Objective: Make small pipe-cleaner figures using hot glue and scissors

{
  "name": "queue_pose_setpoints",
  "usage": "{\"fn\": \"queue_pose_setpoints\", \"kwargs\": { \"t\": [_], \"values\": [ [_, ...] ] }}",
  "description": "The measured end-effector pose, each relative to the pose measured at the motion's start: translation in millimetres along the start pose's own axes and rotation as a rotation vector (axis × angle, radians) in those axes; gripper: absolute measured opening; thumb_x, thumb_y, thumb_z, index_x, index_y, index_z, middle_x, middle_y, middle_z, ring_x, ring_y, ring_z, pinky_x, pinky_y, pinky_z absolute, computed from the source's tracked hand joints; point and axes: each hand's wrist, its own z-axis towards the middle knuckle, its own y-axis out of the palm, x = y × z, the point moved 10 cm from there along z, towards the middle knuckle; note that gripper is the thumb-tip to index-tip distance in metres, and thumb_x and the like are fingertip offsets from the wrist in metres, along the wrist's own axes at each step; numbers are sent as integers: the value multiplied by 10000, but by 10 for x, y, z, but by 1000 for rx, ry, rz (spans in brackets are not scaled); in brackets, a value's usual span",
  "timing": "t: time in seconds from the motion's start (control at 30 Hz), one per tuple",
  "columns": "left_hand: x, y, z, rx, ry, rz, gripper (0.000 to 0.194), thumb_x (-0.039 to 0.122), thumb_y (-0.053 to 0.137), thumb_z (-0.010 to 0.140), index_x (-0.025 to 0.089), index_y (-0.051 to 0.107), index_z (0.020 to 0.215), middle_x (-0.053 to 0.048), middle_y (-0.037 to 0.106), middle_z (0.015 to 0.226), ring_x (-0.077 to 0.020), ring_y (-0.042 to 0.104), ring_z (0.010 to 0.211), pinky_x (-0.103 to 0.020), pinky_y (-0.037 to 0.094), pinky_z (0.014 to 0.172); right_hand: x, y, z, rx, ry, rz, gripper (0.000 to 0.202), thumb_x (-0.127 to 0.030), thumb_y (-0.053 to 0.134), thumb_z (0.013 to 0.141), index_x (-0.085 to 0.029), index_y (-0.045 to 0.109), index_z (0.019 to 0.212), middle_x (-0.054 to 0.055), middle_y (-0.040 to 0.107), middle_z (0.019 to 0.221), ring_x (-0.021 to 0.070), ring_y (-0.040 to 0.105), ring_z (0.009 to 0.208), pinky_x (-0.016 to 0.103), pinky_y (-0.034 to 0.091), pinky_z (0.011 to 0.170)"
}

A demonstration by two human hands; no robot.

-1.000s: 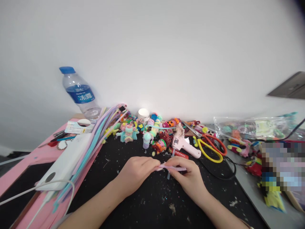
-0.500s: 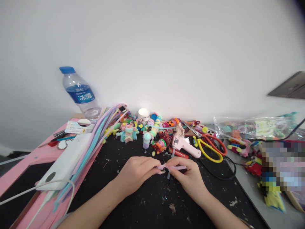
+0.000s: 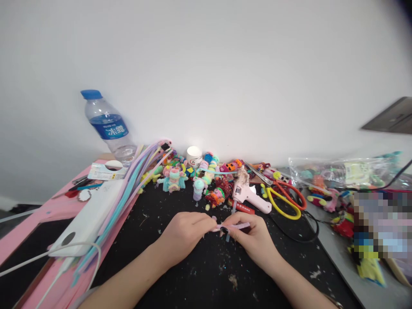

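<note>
A lilac pipe cleaner (image 3: 243, 225) runs between my two hands, above the black work surface. My left hand (image 3: 186, 234) is closed, its fingertips pinching the left part of the stem. My right hand (image 3: 255, 236) pinches it just beside, thumb against fingers, with the free end sticking out to the right across the palm. A small dark spot shows at the right thumb tip. Just beyond the hands lies a pale pink glue gun (image 3: 252, 198), a translucent glue stick (image 3: 228, 237) reaching from it down behind my right fingers. The exact shape of the stem between my fingertips is partly hidden.
Fuzzy pipe-cleaner figures (image 3: 174, 179) line the wall around a white paper cup (image 3: 194, 155). Scissors (image 3: 283, 210) with yellow and orange handles lie right. At left, pastel pipe cleaners (image 3: 124, 206) rest over a white box, near a water bottle (image 3: 107, 124). A clear bag (image 3: 347, 171) lies far right.
My left fingertips have shifted slightly and a short bit of the lilac stem now stands up beside them. My right hand stays nearly in place, and its pinch continues.
</note>
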Motion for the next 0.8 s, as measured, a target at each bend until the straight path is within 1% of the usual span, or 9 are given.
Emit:
{"fn": "queue_pose_setpoints", "kwargs": {
  "t": [0.13, 0.23, 0.4, 0.47, 0.57, 0.63, 0.7, 0.77, 0.8],
  "values": [
    [-6, 18, 6, -16, -16, 25, 307, 151, 341, 919, 142, 590, 739, -16, 588, 628, -111, 535, 561, -213, 415, 541, 24, 16, 8, -9, 15, 4, 135, -266, 644, 762, -155, 688, 700, 25, 657, 650, 132, 543, 572, 230, 401, 521],
    [-14, 25, 3, -23, -22, 35, 305, 141, 341, 914, 142, 592, 741, -15, 585, 630, -111, 529, 561, -212, 410, 540, 29, 29, 11, -21, 21, 14, 118, -250, 646, 756, -155, 687, 700, 21, 652, 647, 127, 540, 569, 226, 402, 521],
    [-44, 34, -2, -39, -36, 56, 329, 137, 319, 914, 149, 596, 739, -17, 580, 621, -119, 524, 558, -220, 405, 527, 40, 34, 27, -43, 34, 30, 140, -281, 639, 752, -163, 692, 806, 16, 650, 673, 119, 530, 556, 219, 392, 500],
    [-47, 14, -1, -23, -35, 33, 312, 153, 337, 916, 148, 603, 753, -25, 604, 639, -125, 546, 582, -226, 423, 551, 49, 46, 37, -65, 45, 30, 157, -289, 639, 753, -157, 690, 822, 22, 654, 684, 122, 540, 571, 221, 398, 511],
    [-77, -46, -2, 39, -59, -75, 229, 178, 408, 906, 151, 614, 810, -33, 658, 719, -131, 595, 666, -233, 457, 636, 48, 49, 48, -75, 51, 22, 153, -293, 640, 757, -148, 688, 757, 25, 654, 677, 122, 545, 578, 220, 405, 524],
    [-167, -38, -10, 49, -145, -178, 153, 199, 487, 877, 160, 624, 822, -17, 668, 729, -120, 599, 656, -220, 462, 635, 35, 28, 50, -55, 44, 25, 151, -287, 635, 764, -149, 681, 726, 18, 647, 657, 118, 545, 571, 216, 407, 525],
    [-299, 14, -36, 43, -287, -292, 84, 230, 584, 817, 168, 638, 836, 6, 661, 688, -105, 583, 581, -201, 461, 575, 16, -5, 48, -20, 32, 36, 147, -279, 627, 768, -151, 674, 714, 14, 646, 643, 121, 549, 569, 218, 414, 528],
    [-412, 75, -72, 51, -423, -411, 135, 241, 641, 769, 164, 650, 879, 17, 652, 644, -97, 566, 509, -199, 466, 533, 1, -21, 40, 2, 26, 43, 155, -283, 625, 767, -151, 667, 698, 13, 645, 630, 124, 551, 564, 221, 418, 529],
    [-443, 100, -84, 59, -469, -467, 153, 237, 639, 769, 158, 656, 898, 11, 655, 641, -97, 566, 491, -205, 473, 525, -3, -19, 36, 4, 25, 43, 159, -288, 627, 765, -151, 665, 693, 13, 642, 624, 124, 549, 560, 222, 418, 528]
  ]
}}
